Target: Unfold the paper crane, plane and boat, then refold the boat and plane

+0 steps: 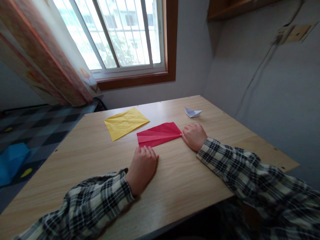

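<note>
Your left hand [143, 166] curled, fingertips pinning red paper [158, 134] | right hand [194, 135] curled, pressing its right edge flat | yellow sheet [125, 122] beyond.

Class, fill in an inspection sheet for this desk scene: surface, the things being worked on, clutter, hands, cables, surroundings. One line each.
Surface: pale wood-grain table, set into a room corner.
Job's things: red paper, folded and creased, lying flat between both hands.
Clutter: creased yellow paper lying flat beyond the red one; small white paper boat near the far edge.
Hands: left hand curled at the red paper's near corner; right hand curled at its right end; whether they pinch or only touch it cannot be told. Plaid sleeves.
Cables: a cable runs down the right wall from a wall socket.
Surroundings: barred window, patterned curtain, chequered floor.
</note>
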A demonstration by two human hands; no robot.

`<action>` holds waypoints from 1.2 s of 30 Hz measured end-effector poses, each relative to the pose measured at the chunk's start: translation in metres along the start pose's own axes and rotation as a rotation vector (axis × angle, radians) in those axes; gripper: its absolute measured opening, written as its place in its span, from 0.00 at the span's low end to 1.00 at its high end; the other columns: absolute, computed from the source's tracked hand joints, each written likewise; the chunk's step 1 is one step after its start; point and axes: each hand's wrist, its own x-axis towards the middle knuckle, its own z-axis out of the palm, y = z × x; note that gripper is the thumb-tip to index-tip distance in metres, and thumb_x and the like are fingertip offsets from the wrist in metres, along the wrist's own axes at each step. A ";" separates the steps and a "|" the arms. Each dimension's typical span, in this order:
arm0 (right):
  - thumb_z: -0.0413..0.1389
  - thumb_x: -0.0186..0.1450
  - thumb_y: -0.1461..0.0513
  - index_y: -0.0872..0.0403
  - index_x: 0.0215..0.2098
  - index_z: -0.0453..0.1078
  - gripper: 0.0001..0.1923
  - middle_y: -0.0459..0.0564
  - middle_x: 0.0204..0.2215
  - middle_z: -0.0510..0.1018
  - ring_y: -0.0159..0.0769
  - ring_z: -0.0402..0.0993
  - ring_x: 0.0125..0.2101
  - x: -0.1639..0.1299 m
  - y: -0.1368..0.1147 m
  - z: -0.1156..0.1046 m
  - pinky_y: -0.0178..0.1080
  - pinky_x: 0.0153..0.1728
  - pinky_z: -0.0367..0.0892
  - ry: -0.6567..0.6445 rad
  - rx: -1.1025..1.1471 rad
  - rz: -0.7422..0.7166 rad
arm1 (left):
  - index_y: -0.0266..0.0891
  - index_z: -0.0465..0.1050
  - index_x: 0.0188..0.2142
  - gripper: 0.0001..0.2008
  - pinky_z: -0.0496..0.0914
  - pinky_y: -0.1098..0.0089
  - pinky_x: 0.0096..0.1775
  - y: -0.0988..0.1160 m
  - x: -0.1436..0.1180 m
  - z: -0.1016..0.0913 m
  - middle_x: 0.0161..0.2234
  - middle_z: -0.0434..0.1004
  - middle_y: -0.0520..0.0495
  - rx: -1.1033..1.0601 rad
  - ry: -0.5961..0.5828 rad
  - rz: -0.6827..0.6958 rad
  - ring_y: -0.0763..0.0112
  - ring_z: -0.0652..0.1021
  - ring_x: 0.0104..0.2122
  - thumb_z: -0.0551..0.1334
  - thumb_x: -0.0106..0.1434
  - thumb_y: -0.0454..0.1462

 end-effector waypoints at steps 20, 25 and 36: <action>0.56 0.67 0.49 0.55 0.61 0.69 0.29 0.61 0.63 0.67 0.55 0.57 0.65 0.017 0.020 0.041 0.55 0.64 0.54 -0.014 0.440 0.000 | 0.20 0.76 0.44 0.21 0.66 0.55 0.39 -0.001 0.000 0.001 0.38 0.79 0.23 -0.025 0.037 0.002 0.48 0.79 0.38 0.50 0.72 0.38; 0.55 0.67 0.50 0.53 0.60 0.70 0.27 0.60 0.64 0.66 0.54 0.57 0.66 0.015 0.018 0.038 0.57 0.64 0.54 -0.004 0.458 -0.019 | 0.21 0.76 0.44 0.21 0.66 0.55 0.40 -0.001 0.000 -0.001 0.38 0.79 0.24 -0.039 0.028 -0.004 0.49 0.79 0.38 0.51 0.72 0.38; 0.57 0.65 0.58 0.54 0.58 0.71 0.23 0.56 0.55 0.76 0.48 0.69 0.57 0.017 0.019 0.040 0.54 0.61 0.61 0.156 0.634 -0.148 | 0.21 0.75 0.44 0.21 0.65 0.54 0.40 -0.001 0.000 -0.003 0.39 0.78 0.23 -0.015 0.004 0.006 0.47 0.78 0.38 0.48 0.73 0.37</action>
